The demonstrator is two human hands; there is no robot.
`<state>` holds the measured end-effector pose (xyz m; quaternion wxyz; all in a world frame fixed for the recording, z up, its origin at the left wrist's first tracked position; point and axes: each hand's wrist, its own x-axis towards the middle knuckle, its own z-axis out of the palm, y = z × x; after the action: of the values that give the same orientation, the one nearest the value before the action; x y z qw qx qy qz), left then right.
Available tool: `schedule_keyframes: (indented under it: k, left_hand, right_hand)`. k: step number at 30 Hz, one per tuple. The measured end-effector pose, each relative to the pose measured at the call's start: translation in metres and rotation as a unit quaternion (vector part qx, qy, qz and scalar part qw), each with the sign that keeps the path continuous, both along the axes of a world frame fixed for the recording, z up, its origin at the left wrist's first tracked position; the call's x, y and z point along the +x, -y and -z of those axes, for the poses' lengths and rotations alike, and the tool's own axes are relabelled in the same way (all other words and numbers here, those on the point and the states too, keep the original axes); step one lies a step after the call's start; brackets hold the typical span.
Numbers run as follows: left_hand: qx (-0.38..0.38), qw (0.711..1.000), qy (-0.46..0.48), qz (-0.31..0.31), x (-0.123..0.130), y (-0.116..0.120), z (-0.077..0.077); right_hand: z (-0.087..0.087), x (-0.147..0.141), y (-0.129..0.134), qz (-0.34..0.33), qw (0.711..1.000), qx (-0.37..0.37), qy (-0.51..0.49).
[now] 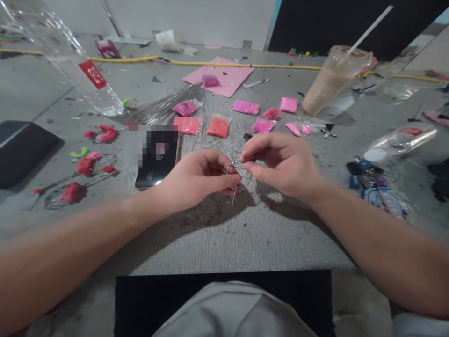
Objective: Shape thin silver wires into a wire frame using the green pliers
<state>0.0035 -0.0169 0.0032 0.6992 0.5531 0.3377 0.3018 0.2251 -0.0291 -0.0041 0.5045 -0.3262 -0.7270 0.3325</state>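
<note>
A small ring of twisted silvery wire (235, 164) is held between both hands above the grey table, its loose ends sticking out. My left hand (199, 175) pinches the ring's left and lower side between thumb and fingers. On the upper right of the ring, my right hand (284, 161) is closed with thumb and index finger on a thin wire end. Just behind my left hand lies a phone (157, 161). Beyond the hands are small packets, among them an orange one (218, 126) and a magenta one (264, 126).
A water bottle (87, 77) stands at left, near a bundle of thin wires (163, 106) and red wire pieces (86, 164). A dark case (24, 150) lies far left. A drink cup with straw (328, 79), a lying bottle (403, 140) and keys (365, 171) are right.
</note>
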Motion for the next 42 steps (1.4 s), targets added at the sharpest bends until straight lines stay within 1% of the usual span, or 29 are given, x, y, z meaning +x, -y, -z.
schedule_keyframes:
  k: [3, 6, 9, 11, 15, 19, 24, 27, 29, 32, 34, 38, 42]
  left_hand:
    - [0.012, 1.000, -0.013, 0.003, -0.0003, -0.0001, -0.0015]
    - [0.031, 0.999, -0.020, 0.003, -0.0009, 0.0000, -0.0009]
    - [0.017, 1.000, -0.012, 0.004, -0.0017, 0.0000, 0.0012]
    - [-0.002, 1.000, 0.009, 0.004, -0.0018, -0.0001, 0.0024]
    - [-0.034, 0.998, 0.045, 0.027, -0.0010, 0.0006, 0.0027]
    - [-0.057, 0.996, 0.046, 0.055, -0.0012, 0.0030, 0.0008]
    - [-0.076, 0.993, 0.054, 0.079, -0.0024, 0.0042, -0.0002]
    - [-0.080, 0.991, 0.057, 0.088, -0.0030, 0.0030, 0.0007]
    - [-0.084, 0.992, 0.051, 0.084, -0.0031, 0.0019, 0.0012]
    - [-0.083, 0.994, 0.039, 0.051, -0.0026, 0.0006, 0.0010]
    - [-0.082, 0.995, 0.036, 0.037, -0.0020, 0.0001, 0.0008]
    - [-0.092, 0.994, 0.051, 0.038, -0.0016, 0.0002, 0.0008]
    - [-0.108, 0.991, 0.060, 0.050, -0.0023, 0.0012, 0.0000]
  right_hand:
    - [-0.0013, -0.0003, 0.0000, -0.010, 0.999, 0.049, 0.020]
    - [-0.0032, 0.0002, -0.0006, 0.006, 0.993, 0.100, 0.056]
    - [-0.0042, 0.0013, -0.0013, 0.018, 0.989, 0.121, 0.079]
    - [-0.0037, 0.0019, -0.0017, 0.011, 0.989, 0.125, 0.077]
    - [-0.0015, 0.0019, -0.0025, -0.017, 0.994, 0.093, 0.047]
    - [-0.0008, 0.0015, -0.0022, -0.064, 0.994, 0.084, -0.001]
    - [-0.0028, 0.0012, 0.0001, -0.097, 0.994, 0.049, -0.017]
    - [-0.0021, 0.0007, -0.0002, -0.121, 0.991, 0.043, -0.034]
    - [-0.0003, 0.0008, -0.0017, -0.107, 0.993, 0.036, -0.031]
    - [0.0027, 0.0015, -0.0045, -0.068, 0.997, 0.033, -0.014]
    - [0.0033, 0.0018, -0.0052, -0.055, 0.998, 0.039, -0.009]
    - [0.0008, 0.0006, -0.0021, -0.043, 0.998, 0.048, -0.007]
    - [-0.0013, -0.0009, 0.0016, -0.050, 0.997, 0.052, -0.014]
